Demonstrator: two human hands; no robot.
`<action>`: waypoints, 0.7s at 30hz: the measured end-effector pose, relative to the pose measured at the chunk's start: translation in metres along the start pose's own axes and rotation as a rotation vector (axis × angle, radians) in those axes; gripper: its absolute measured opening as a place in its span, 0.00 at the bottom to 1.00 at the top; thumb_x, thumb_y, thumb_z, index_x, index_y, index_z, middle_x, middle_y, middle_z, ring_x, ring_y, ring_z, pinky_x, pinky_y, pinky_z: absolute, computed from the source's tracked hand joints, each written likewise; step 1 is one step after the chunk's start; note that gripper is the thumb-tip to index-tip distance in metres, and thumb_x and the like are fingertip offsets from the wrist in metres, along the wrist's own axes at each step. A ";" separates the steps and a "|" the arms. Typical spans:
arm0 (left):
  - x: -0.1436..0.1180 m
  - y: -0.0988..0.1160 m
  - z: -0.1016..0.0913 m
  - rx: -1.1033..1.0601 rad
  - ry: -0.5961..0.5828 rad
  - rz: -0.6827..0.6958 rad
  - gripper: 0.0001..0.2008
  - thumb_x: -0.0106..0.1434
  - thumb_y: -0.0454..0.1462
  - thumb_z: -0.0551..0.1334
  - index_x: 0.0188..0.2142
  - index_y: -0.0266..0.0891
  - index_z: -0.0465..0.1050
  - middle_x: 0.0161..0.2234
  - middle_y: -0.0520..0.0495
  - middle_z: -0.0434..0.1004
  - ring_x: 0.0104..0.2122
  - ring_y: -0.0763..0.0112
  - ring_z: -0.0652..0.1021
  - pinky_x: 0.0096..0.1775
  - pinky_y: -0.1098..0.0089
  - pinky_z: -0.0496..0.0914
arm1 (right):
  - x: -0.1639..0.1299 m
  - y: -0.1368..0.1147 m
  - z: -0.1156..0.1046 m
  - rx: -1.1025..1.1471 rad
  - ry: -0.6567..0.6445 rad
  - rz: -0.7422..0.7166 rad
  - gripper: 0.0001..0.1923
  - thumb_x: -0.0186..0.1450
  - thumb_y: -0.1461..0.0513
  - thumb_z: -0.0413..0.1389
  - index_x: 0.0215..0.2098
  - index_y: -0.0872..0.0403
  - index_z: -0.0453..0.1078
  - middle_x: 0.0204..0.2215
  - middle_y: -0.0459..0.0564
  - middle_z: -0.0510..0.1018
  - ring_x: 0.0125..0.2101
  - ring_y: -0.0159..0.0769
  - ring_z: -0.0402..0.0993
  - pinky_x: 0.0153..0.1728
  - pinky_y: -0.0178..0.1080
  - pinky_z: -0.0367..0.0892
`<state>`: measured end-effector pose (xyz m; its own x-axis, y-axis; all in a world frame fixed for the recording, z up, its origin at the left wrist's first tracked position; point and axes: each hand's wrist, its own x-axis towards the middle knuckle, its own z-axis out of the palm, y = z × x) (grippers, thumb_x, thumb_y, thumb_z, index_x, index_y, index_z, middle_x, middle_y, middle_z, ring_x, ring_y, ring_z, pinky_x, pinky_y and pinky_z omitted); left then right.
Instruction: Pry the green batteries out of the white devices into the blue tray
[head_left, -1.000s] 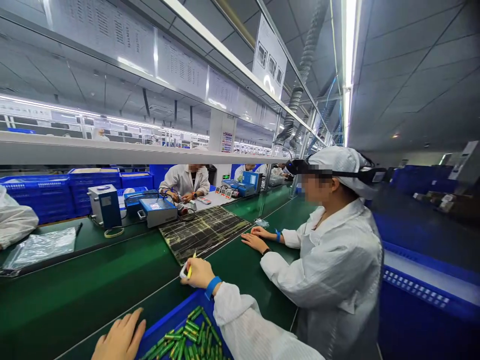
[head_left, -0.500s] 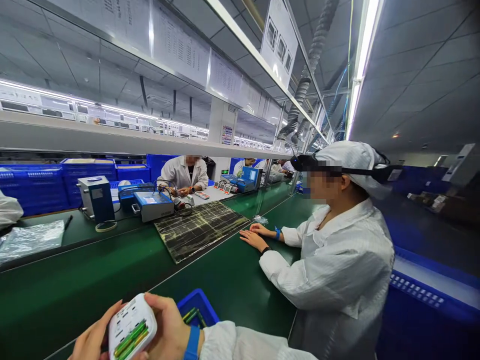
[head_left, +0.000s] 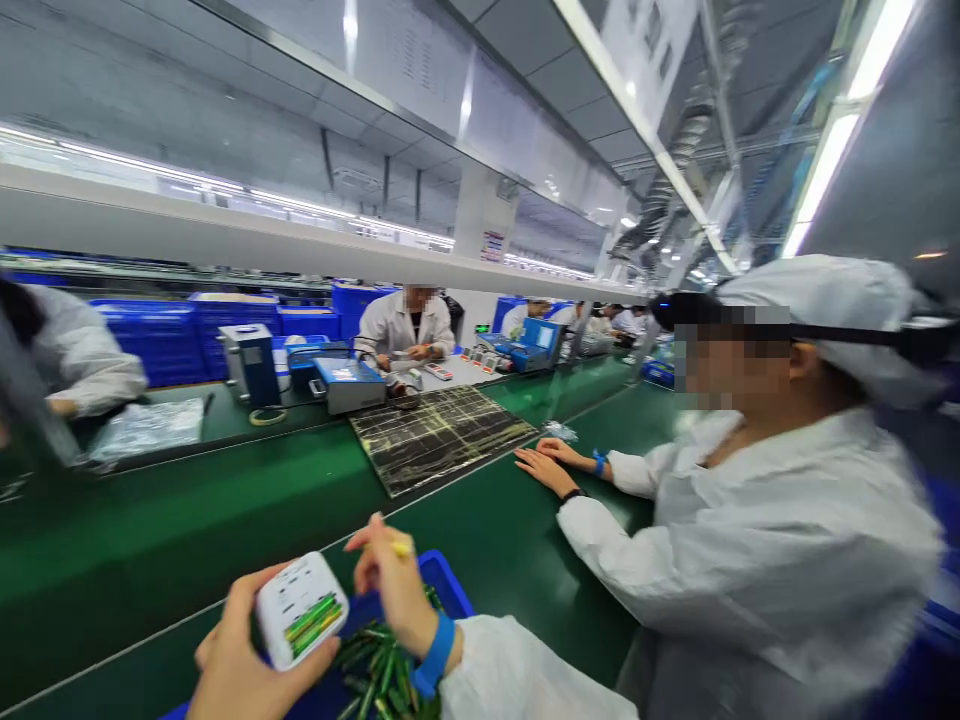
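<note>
My left hand (head_left: 244, 650) grips a white plastic device (head_left: 296, 600) by its edges, its open back facing up. Green AA-type batteries (head_left: 315, 622) lie side by side in the device's compartment. Just right of it, my right hand (head_left: 397, 585), with a blue wristband, is raised over a blue bin (head_left: 448, 585). Its fingers are bent and slightly blurred, and a small yellow thing (head_left: 402, 549) shows at them, too unclear to name. Below that hand many loose green batteries (head_left: 382, 670) lie in the bin.
A co-worker (head_left: 750, 540) in white sits at my right, hands on the green bench (head_left: 480, 540). A dark scratched panel (head_left: 450, 430) lies ahead. Beyond it stand blue instrument boxes (head_left: 349, 385), another worker (head_left: 409, 325) and a clear plastic bag (head_left: 150, 432).
My right hand has let go of the white device and moved right, over the bin. The left hand still holds the device. The view has turned left, and more of the bin shows.
</note>
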<state>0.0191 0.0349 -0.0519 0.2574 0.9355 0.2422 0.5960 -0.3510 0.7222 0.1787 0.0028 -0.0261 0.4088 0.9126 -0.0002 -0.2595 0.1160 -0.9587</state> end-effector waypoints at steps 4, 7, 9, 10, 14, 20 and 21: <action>-0.010 0.026 -0.006 0.031 -0.073 0.045 0.32 0.40 0.39 0.65 0.47 0.43 0.59 0.45 0.47 0.72 0.47 0.55 0.71 0.53 0.55 0.60 | -0.004 -0.012 -0.014 0.057 0.040 0.034 0.40 0.53 0.32 0.46 0.34 0.58 0.74 0.09 0.41 0.63 0.11 0.26 0.54 0.15 0.31 0.44; -0.015 0.034 -0.007 0.057 -0.088 0.105 0.33 0.40 0.36 0.63 0.48 0.42 0.58 0.49 0.45 0.68 0.49 0.55 0.68 0.54 0.57 0.57 | -0.009 -0.011 -0.014 0.158 -0.030 0.037 0.30 0.54 0.38 0.54 0.28 0.57 0.72 0.12 0.44 0.68 0.13 0.25 0.57 0.15 0.30 0.46; -0.019 0.036 -0.009 0.049 -0.107 0.117 0.34 0.40 0.35 0.63 0.49 0.41 0.57 0.50 0.44 0.67 0.48 0.56 0.67 0.54 0.57 0.57 | -0.018 -0.009 -0.012 0.176 -0.080 0.019 0.23 0.54 0.44 0.60 0.21 0.55 0.66 0.10 0.42 0.66 0.12 0.24 0.55 0.14 0.30 0.44; -0.021 0.037 -0.010 0.040 -0.118 0.116 0.34 0.40 0.35 0.63 0.50 0.41 0.57 0.50 0.44 0.66 0.48 0.57 0.67 0.54 0.58 0.57 | -0.023 -0.008 -0.011 0.157 -0.109 0.011 0.22 0.54 0.46 0.61 0.19 0.54 0.63 0.09 0.41 0.65 0.11 0.24 0.54 0.13 0.30 0.43; -0.025 0.042 -0.017 -0.013 -0.193 0.093 0.33 0.41 0.35 0.63 0.49 0.41 0.57 0.47 0.45 0.68 0.46 0.58 0.68 0.52 0.58 0.60 | -0.040 -0.008 -0.007 0.010 -0.183 -0.008 0.22 0.54 0.49 0.62 0.18 0.53 0.57 0.08 0.40 0.64 0.09 0.23 0.53 0.12 0.30 0.41; -0.026 0.042 -0.020 -0.087 -0.273 0.065 0.35 0.40 0.33 0.64 0.49 0.41 0.55 0.44 0.46 0.67 0.46 0.60 0.68 0.48 0.63 0.65 | -0.043 -0.012 -0.007 0.000 -0.176 -0.024 0.22 0.55 0.51 0.61 0.17 0.52 0.54 0.08 0.40 0.63 0.10 0.24 0.53 0.13 0.29 0.43; -0.026 0.042 -0.020 -0.095 -0.280 0.060 0.35 0.40 0.33 0.64 0.50 0.41 0.55 0.44 0.45 0.67 0.46 0.61 0.68 0.47 0.64 0.66 | -0.043 -0.012 -0.007 0.002 -0.180 -0.026 0.22 0.55 0.51 0.61 0.17 0.52 0.54 0.08 0.40 0.64 0.10 0.24 0.53 0.13 0.30 0.43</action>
<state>0.0221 -0.0035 -0.0150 0.4977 0.8607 0.1075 0.5031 -0.3874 0.7725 0.1705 -0.0401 -0.0164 0.2527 0.9646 0.0757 -0.2525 0.1412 -0.9572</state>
